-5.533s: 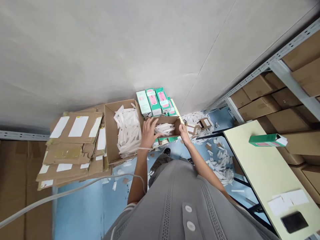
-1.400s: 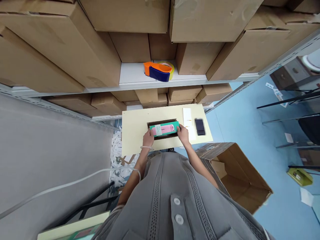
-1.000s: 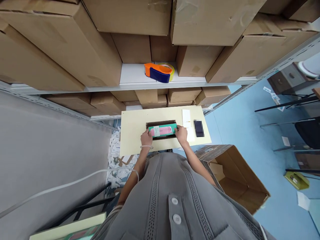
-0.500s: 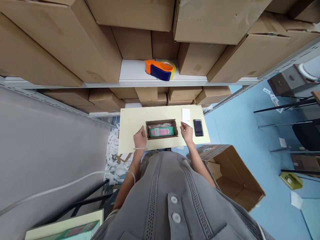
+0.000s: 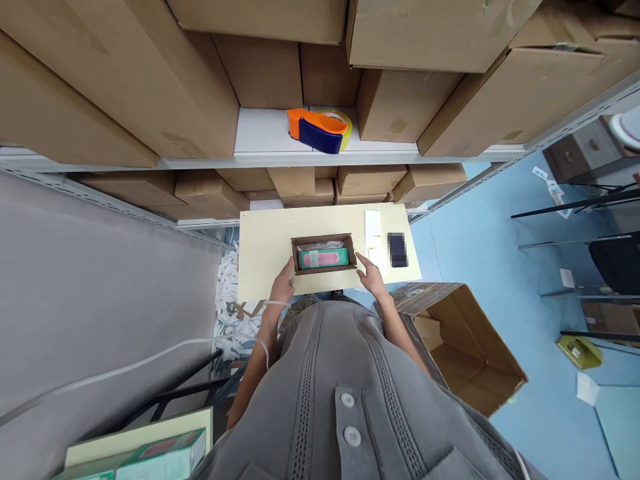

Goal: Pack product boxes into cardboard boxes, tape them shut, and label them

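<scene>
A small open cardboard box (image 5: 325, 271) stands on the cream tabletop (image 5: 265, 260). Inside it lies a green and pink packaged box (image 5: 324, 258), with clear plastic wrap (image 5: 327, 245) behind it. At the left end of the cardboard box is my left hand (image 5: 283, 283), fingers stretched toward its corner. My right hand (image 5: 371, 275) is by the right end, index finger pointing at the wall. Whether the fingertips touch the cardboard I cannot tell. Neither hand appears to hold anything.
White cards (image 5: 373, 227) and a dark phone-like object (image 5: 398, 250) lie at the table's right. An orange and blue tape dispenser (image 5: 317, 131) sits on the shelf among cardboard boxes. A large open carton (image 5: 475, 347) stands on the floor at right; paper scraps (image 5: 227, 280) lie at left.
Both hands have closed in on the ends of the cardboard box, and their fingers have straightened from a more curled pose. The view has shifted slightly.
</scene>
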A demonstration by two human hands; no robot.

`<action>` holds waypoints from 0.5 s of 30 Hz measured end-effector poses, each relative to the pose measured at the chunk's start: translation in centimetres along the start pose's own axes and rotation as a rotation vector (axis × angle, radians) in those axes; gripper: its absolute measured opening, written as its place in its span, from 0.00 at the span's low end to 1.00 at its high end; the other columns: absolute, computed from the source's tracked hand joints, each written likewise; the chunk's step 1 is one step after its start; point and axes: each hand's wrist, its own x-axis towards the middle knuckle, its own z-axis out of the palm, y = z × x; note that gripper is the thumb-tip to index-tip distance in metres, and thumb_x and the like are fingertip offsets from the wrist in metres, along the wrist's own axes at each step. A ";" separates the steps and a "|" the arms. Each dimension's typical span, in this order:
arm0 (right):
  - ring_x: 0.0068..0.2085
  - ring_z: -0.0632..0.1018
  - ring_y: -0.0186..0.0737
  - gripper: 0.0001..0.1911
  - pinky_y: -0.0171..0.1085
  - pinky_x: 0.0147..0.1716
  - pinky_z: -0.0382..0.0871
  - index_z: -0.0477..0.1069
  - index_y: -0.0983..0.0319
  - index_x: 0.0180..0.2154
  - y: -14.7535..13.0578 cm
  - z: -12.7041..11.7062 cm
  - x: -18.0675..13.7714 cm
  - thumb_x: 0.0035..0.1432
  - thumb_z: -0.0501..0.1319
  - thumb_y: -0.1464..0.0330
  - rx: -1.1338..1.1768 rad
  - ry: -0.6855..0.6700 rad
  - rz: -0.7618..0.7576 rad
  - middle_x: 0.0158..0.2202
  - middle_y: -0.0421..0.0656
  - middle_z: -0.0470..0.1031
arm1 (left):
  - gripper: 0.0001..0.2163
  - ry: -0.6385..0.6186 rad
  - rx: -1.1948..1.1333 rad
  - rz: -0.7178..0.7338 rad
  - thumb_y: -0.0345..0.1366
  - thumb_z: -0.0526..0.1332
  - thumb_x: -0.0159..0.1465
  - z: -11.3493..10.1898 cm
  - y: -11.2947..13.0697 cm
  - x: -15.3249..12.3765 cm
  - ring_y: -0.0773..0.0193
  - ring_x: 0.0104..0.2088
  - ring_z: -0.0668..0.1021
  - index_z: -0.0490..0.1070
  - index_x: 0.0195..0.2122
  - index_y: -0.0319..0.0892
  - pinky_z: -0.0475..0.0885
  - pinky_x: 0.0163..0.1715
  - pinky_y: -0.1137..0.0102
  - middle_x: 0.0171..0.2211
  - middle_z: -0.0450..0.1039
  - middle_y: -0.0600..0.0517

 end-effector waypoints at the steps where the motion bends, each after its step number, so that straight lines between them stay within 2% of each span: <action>1: 0.63 0.68 0.43 0.34 0.46 0.64 0.61 0.61 0.60 0.64 -0.2 0.0 0.0 0.55 0.57 0.77 -0.007 -0.016 -0.019 0.63 0.45 0.66 | 0.37 -0.020 0.015 0.020 0.21 0.56 0.55 0.1 0.1 0.0 0.57 0.66 0.63 0.54 0.68 0.44 0.59 0.65 0.61 0.66 0.59 0.49; 5: 0.63 0.68 0.44 0.34 0.46 0.63 0.61 0.61 0.58 0.64 -0.8 -0.1 0.2 0.56 0.59 0.76 -0.040 -0.061 -0.056 0.63 0.44 0.66 | 0.37 -0.053 0.078 0.052 0.23 0.58 0.57 0.2 0.5 0.0 0.56 0.66 0.62 0.52 0.69 0.44 0.57 0.66 0.61 0.67 0.57 0.49; 11: 0.62 0.69 0.47 0.35 0.47 0.60 0.65 0.59 0.55 0.65 -1.5 0.8 0.8 0.57 0.60 0.76 -0.107 -0.133 -0.054 0.61 0.43 0.68 | 0.35 -0.089 0.183 0.007 0.29 0.61 0.60 0.3 1.0 0.6 0.52 0.63 0.67 0.52 0.69 0.45 0.64 0.61 0.60 0.64 0.63 0.46; 15: 0.62 0.69 0.49 0.37 0.48 0.60 0.65 0.56 0.57 0.66 -1.8 1.4 1.4 0.57 0.61 0.75 -0.162 -0.174 -0.065 0.61 0.46 0.69 | 0.36 -0.123 0.218 0.002 0.30 0.62 0.61 0.7 1.1 1.7 0.52 0.63 0.67 0.51 0.69 0.48 0.66 0.58 0.60 0.63 0.64 0.45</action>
